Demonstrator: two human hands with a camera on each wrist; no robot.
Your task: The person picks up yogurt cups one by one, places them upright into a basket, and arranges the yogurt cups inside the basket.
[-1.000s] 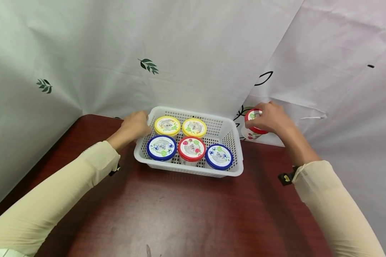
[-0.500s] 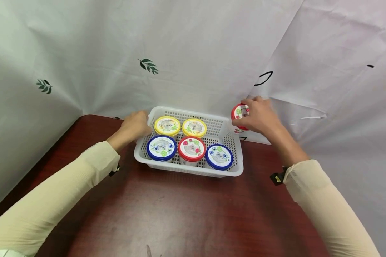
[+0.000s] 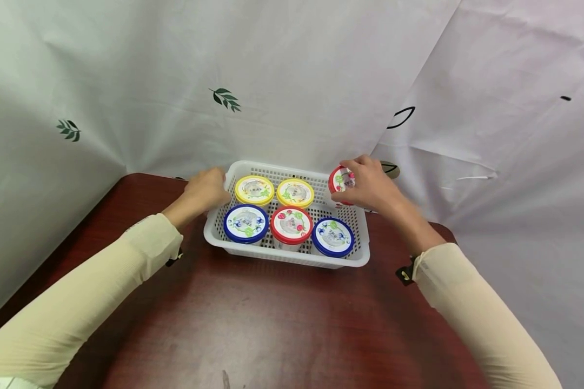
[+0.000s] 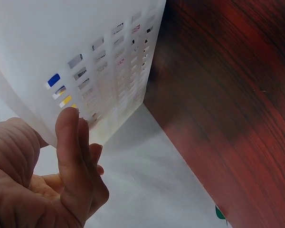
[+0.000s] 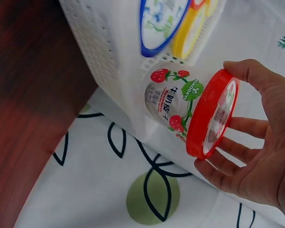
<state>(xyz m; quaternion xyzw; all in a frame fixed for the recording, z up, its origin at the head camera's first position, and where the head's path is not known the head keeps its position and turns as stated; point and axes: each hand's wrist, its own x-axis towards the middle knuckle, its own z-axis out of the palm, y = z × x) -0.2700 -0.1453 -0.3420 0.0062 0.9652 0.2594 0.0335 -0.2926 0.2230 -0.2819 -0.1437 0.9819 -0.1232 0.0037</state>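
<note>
My right hand [image 3: 370, 183] grips a clear cup with a red lid [image 3: 342, 183] by the lid's rim. Strawberries are printed on the cup [image 5: 173, 97], which tilts over the back right corner of a white plastic basket [image 3: 292, 259]. In the left wrist view, my left hand [image 4: 71, 171] holds the basket's left end, with the thumb at the rim and fingers against the outer wall. Inside the basket stand two yellow-lidded cups [image 3: 254, 190] at the back. Along the front are a blue-lidded cup [image 3: 246, 223], a red-lidded cup [image 3: 291, 225] and another blue-lidded cup [image 3: 333, 237].
A dark red-brown wooden table [image 3: 272, 324] carries the basket. White cloth [image 3: 292, 81] printed with leaves hangs close behind the basket and along both sides of the table.
My right hand has carried the red-lidded cup leftward, from beyond the basket's right end to over its back right corner. My left hand has stayed at the basket's left end.
</note>
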